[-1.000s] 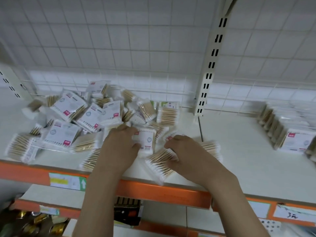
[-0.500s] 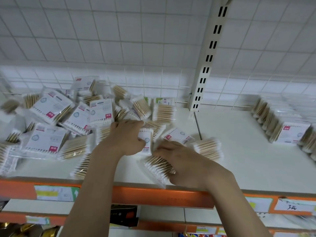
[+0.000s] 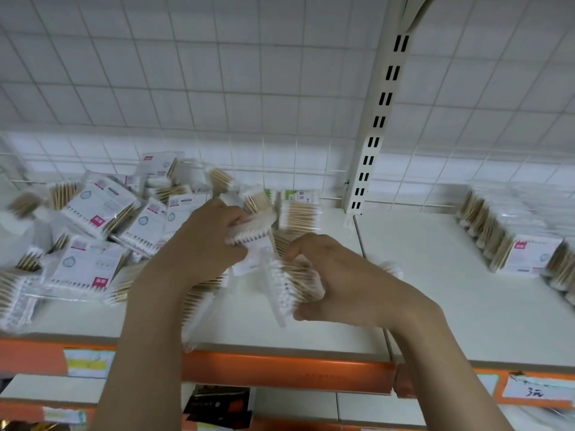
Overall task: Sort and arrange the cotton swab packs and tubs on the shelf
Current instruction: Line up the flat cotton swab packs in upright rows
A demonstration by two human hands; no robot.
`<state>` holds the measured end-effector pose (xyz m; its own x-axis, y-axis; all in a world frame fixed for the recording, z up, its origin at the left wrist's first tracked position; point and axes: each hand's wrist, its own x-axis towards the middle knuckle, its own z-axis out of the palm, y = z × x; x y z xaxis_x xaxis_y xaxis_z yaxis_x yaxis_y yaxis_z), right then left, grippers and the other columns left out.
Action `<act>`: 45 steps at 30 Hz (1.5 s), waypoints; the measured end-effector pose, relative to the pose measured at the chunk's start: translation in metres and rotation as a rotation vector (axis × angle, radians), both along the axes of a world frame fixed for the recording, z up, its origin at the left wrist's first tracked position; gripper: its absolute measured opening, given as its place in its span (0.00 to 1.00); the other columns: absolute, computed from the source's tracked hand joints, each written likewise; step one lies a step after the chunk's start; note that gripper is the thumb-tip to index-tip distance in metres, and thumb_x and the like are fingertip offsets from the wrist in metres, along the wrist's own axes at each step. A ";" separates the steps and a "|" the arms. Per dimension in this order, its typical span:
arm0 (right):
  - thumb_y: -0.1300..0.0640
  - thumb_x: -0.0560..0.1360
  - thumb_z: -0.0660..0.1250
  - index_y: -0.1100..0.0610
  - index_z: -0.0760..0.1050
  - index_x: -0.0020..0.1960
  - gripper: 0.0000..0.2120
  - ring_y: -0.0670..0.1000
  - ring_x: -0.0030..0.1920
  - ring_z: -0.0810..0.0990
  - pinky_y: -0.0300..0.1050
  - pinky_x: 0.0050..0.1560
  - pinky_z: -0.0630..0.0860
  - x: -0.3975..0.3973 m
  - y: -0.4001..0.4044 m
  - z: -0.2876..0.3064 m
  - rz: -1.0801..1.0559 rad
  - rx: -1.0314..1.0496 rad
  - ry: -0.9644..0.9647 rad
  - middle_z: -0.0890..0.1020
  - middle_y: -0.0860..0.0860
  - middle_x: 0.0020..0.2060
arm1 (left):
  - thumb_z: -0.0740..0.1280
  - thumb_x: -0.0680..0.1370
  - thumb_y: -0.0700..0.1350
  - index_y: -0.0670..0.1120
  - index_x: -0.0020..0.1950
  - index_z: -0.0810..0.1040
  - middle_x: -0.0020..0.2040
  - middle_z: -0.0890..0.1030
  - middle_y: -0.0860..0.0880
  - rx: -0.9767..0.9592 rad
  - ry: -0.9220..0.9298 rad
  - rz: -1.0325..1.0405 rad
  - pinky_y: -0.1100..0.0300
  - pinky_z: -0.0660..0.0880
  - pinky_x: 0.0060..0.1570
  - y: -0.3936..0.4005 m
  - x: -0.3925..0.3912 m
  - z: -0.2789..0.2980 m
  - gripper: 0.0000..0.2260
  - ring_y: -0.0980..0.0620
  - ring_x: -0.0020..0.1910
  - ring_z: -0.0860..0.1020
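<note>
Pack labels (image 3: 93,209) blurred, unreadable; right stack (image 3: 513,244) cut off by edge

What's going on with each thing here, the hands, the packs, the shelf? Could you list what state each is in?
Left hand: grips a clear pack of white-tipped wooden swabs, raised off the shelf.
Right hand: grips another clear swab pack by its side.
Jumbled heap of white-labelled swab packs: unsorted, lying at all angles.
Neat row of swab packs: standing in line on the right.
White shelf board: mostly bare between heap and row.
</note>
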<state>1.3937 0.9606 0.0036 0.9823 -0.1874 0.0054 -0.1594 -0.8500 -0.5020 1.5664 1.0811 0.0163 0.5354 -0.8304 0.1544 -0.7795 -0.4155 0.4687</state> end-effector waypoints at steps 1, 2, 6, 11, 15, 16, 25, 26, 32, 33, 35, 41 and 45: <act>0.51 0.67 0.74 0.48 0.64 0.60 0.27 0.37 0.54 0.64 0.21 0.50 0.61 -0.002 -0.002 0.003 -0.022 0.025 -0.026 0.68 0.41 0.56 | 0.69 0.71 0.40 0.47 0.59 0.76 0.53 0.73 0.49 -0.034 -0.007 0.001 0.61 0.64 0.46 0.001 -0.003 0.002 0.16 0.50 0.52 0.72; 0.50 0.66 0.75 0.47 0.63 0.58 0.27 0.39 0.51 0.67 0.24 0.48 0.64 -0.005 -0.004 0.005 -0.047 0.053 -0.061 0.70 0.42 0.54 | 0.68 0.72 0.40 0.47 0.60 0.75 0.54 0.74 0.49 -0.068 -0.006 0.006 0.62 0.63 0.47 0.002 -0.007 0.003 0.16 0.51 0.54 0.72; 0.50 0.65 0.76 0.43 0.56 0.58 0.32 0.39 0.52 0.71 0.39 0.52 0.72 -0.017 -0.015 0.011 -0.126 0.182 -0.231 0.71 0.40 0.52 | 0.67 0.73 0.39 0.47 0.62 0.74 0.56 0.77 0.51 -0.202 -0.031 0.018 0.67 0.64 0.44 0.000 -0.026 0.007 0.18 0.55 0.53 0.72; 0.48 0.70 0.72 0.29 0.51 0.68 0.38 0.38 0.57 0.68 0.36 0.56 0.68 -0.047 -0.035 0.015 -0.157 0.112 -0.376 0.68 0.33 0.60 | 0.66 0.74 0.38 0.48 0.63 0.75 0.54 0.76 0.53 -0.342 -0.079 0.043 0.79 0.64 0.45 -0.016 -0.060 0.013 0.18 0.60 0.49 0.70; 0.46 0.69 0.71 0.37 0.64 0.63 0.26 0.41 0.51 0.71 0.34 0.44 0.66 -0.087 -0.065 0.010 -0.287 0.062 -0.472 0.73 0.40 0.54 | 0.66 0.74 0.36 0.48 0.63 0.75 0.53 0.76 0.56 -0.417 -0.118 0.044 0.81 0.64 0.45 -0.042 -0.098 0.018 0.19 0.63 0.46 0.69; 0.46 0.68 0.72 0.38 0.64 0.62 0.26 0.40 0.51 0.71 0.33 0.43 0.66 -0.099 -0.073 0.008 -0.331 0.070 -0.477 0.72 0.39 0.53 | 0.66 0.74 0.37 0.49 0.64 0.74 0.53 0.75 0.57 -0.429 -0.099 0.043 0.79 0.66 0.46 -0.051 -0.108 0.018 0.19 0.61 0.47 0.71; 0.54 0.73 0.67 0.42 0.60 0.64 0.24 0.45 0.51 0.74 0.50 0.53 0.75 -0.204 -0.143 -0.004 -0.470 0.070 -0.357 0.73 0.43 0.54 | 0.66 0.74 0.41 0.51 0.60 0.74 0.48 0.74 0.60 -0.403 -0.002 -0.048 0.69 0.68 0.41 -0.130 -0.198 0.001 0.15 0.56 0.44 0.73; 0.54 0.73 0.67 0.43 0.62 0.62 0.21 0.45 0.48 0.74 0.48 0.50 0.75 -0.212 -0.150 -0.003 -0.478 0.038 -0.356 0.73 0.43 0.51 | 0.67 0.74 0.41 0.51 0.61 0.74 0.48 0.73 0.60 -0.400 0.001 -0.054 0.67 0.69 0.42 -0.137 -0.206 -0.001 0.15 0.56 0.45 0.73; 0.57 0.70 0.71 0.52 0.72 0.59 0.19 0.48 0.46 0.74 0.38 0.46 0.67 -0.243 -0.183 0.007 -0.537 -0.200 -0.319 0.70 0.47 0.51 | 0.68 0.74 0.40 0.48 0.61 0.77 0.51 0.71 0.56 -0.391 -0.032 -0.102 0.58 0.75 0.51 -0.169 -0.239 -0.007 0.16 0.55 0.49 0.73; 0.57 0.70 0.72 0.53 0.73 0.60 0.19 0.50 0.49 0.74 0.35 0.47 0.65 -0.244 -0.188 0.006 -0.541 -0.221 -0.320 0.70 0.48 0.52 | 0.68 0.74 0.40 0.48 0.62 0.77 0.51 0.70 0.55 -0.382 -0.036 -0.106 0.56 0.76 0.51 -0.172 -0.243 -0.010 0.16 0.55 0.47 0.73; 0.56 0.69 0.72 0.55 0.74 0.61 0.21 0.51 0.55 0.72 0.36 0.51 0.64 -0.245 -0.197 0.004 -0.548 -0.266 -0.303 0.74 0.50 0.52 | 0.68 0.74 0.40 0.48 0.63 0.76 0.50 0.69 0.54 -0.356 -0.030 -0.099 0.56 0.76 0.51 -0.178 -0.252 -0.014 0.17 0.54 0.45 0.73; 0.48 0.70 0.70 0.51 0.70 0.60 0.21 0.54 0.54 0.71 0.43 0.47 0.57 -0.243 -0.209 -0.009 -0.583 -0.484 -0.191 0.79 0.48 0.49 | 0.68 0.74 0.38 0.46 0.62 0.75 0.52 0.74 0.51 -0.292 -0.014 -0.063 0.56 0.76 0.50 -0.188 -0.273 -0.027 0.16 0.52 0.50 0.75; 0.44 0.70 0.68 0.51 0.67 0.56 0.19 0.51 0.54 0.69 0.44 0.48 0.57 -0.239 -0.214 -0.015 -0.547 -0.516 -0.130 0.77 0.46 0.49 | 0.68 0.74 0.39 0.47 0.59 0.76 0.50 0.75 0.53 -0.271 -0.046 -0.031 0.62 0.74 0.47 -0.191 -0.284 -0.034 0.14 0.56 0.45 0.74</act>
<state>1.1547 0.7468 -0.0114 0.7359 -0.5893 0.3336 -0.5917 -0.7991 -0.1063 1.2825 0.8904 -0.0179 0.4977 -0.7715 0.3964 -0.8130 -0.2557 0.5232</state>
